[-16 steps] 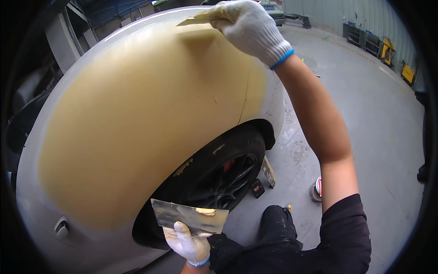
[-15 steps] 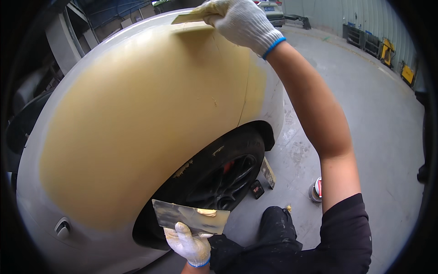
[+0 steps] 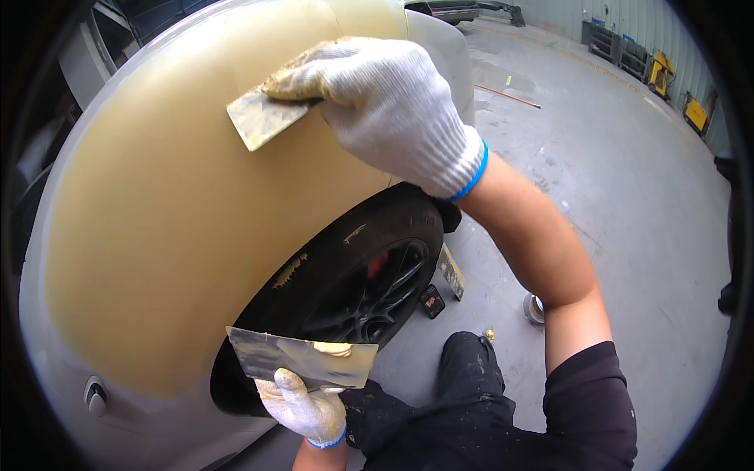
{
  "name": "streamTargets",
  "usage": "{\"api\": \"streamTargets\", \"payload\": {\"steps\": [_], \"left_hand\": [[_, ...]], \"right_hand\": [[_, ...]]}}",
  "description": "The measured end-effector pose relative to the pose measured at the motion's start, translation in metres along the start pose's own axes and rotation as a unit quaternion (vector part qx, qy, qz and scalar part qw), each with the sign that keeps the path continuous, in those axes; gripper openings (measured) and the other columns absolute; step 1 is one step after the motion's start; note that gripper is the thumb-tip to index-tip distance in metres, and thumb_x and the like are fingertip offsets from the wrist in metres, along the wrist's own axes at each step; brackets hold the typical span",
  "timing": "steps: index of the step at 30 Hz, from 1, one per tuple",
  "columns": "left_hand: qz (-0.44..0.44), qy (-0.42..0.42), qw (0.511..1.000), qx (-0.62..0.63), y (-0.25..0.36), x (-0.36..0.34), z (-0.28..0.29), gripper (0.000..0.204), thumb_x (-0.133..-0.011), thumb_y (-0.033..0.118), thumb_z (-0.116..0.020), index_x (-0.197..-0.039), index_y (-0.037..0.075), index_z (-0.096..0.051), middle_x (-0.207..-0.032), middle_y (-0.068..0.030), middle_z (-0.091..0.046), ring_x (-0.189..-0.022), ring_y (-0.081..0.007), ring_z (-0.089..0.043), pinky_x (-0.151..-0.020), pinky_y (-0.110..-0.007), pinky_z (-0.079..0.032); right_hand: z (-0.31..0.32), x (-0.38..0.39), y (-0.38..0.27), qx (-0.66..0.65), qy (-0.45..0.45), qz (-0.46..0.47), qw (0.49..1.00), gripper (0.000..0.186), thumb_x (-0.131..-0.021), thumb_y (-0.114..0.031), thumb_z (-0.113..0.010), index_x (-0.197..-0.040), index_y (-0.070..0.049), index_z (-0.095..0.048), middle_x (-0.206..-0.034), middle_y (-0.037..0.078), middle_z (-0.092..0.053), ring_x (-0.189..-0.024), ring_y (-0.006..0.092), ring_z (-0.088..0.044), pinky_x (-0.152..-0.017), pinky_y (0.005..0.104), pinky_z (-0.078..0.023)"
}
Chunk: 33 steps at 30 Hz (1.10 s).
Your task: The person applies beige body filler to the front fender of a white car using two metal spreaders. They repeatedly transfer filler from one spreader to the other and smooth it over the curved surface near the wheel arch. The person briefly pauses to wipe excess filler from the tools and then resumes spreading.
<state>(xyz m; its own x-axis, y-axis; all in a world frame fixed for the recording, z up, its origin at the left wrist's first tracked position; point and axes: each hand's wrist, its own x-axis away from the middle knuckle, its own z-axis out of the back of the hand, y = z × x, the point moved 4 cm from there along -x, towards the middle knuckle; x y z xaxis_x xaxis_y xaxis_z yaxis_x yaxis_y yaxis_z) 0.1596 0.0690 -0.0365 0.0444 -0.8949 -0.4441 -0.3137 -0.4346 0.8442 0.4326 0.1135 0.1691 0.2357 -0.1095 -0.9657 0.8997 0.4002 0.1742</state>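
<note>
- I see the spreader (image 3: 265, 122), a flat, stiff-looking blade with pale smears, over the upper part of a car's rounded side panel (image 3: 157, 228); I can't tell whether its edge touches.
- My right hand (image 3: 393, 110), in a ribbed white knit glove with a blue cuff, is clamped on the spreader's upper end, probably to leave the lower edge free. The glove's fingers look crusted yellow.
- The panel's broad tan-yellow coat looks smooth and matte, fading to pale grey-white towards the left and bottom edges.
- My left hand (image 3: 306, 412), well apart from the right, grips the near edge of a thin rectangular plate (image 3: 267, 357), thumb on top. A creamy yellow lump of paste (image 3: 334, 348) sits by its far edge, away from the thumb, perhaps to keep it reachable.
- Below the panel, the black rubber tyre (image 3: 287, 302) bears dried yellow streaks.
- On the floor (image 3: 628, 235), beside the tyre's right edge, I find a smeared board (image 3: 451, 272), seemingly propped against it, and a small black box (image 3: 432, 301).
- Farther right, a round can (image 3: 534, 308) is partly hidden behind my right arm.
</note>
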Motion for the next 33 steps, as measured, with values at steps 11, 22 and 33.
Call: {"api": "streamTargets", "payload": {"steps": [11, 22, 33], "left_hand": [[-0.051, 0.040, 0.998, -0.021, 0.018, -0.033, 0.017, 0.049, -0.114, 0.041, -0.056, -0.134, -0.004, -0.054, -0.118, -0.0130, -0.063, -0.106, -0.0165, -0.063, -0.095, -0.031, -0.054], [-0.038, -0.006, 0.998, 0.047, -0.013, -0.041, -0.031, 0.041, -0.114, 0.021, -0.057, -0.145, -0.005, -0.052, -0.131, -0.0133, -0.066, -0.116, -0.0189, -0.065, -0.100, -0.036, -0.056], [-0.162, 0.031, 0.981, 0.106, 0.016, -0.066, -0.047, 0.043, -0.110, 0.013, -0.060, -0.147, -0.007, -0.052, -0.139, -0.0202, -0.063, -0.119, -0.0255, -0.067, -0.097, -0.041, -0.059]], "right_hand": [[-0.056, 0.187, -0.093, -0.017, -0.028, -0.060, 0.998, 0.043, -0.071, -0.010, -0.072, -0.113, -0.012, -0.082, -0.114, 0.007, -0.079, -0.106, 0.0286, -0.078, -0.091, 0.0437, -0.064], [0.016, 0.173, -0.082, -0.441, -0.087, -0.324, 0.833, 0.038, -0.085, 0.010, -0.071, -0.120, -0.004, -0.079, -0.119, 0.018, -0.080, -0.110, 0.0321, -0.077, -0.098, 0.0392, -0.060], [0.044, 0.114, -0.079, -0.135, -0.284, 0.061, 0.947, 0.040, -0.083, -0.008, -0.072, -0.121, -0.016, -0.078, -0.112, 0.007, -0.080, -0.107, 0.0252, -0.078, -0.082, 0.0372, -0.064]]}}
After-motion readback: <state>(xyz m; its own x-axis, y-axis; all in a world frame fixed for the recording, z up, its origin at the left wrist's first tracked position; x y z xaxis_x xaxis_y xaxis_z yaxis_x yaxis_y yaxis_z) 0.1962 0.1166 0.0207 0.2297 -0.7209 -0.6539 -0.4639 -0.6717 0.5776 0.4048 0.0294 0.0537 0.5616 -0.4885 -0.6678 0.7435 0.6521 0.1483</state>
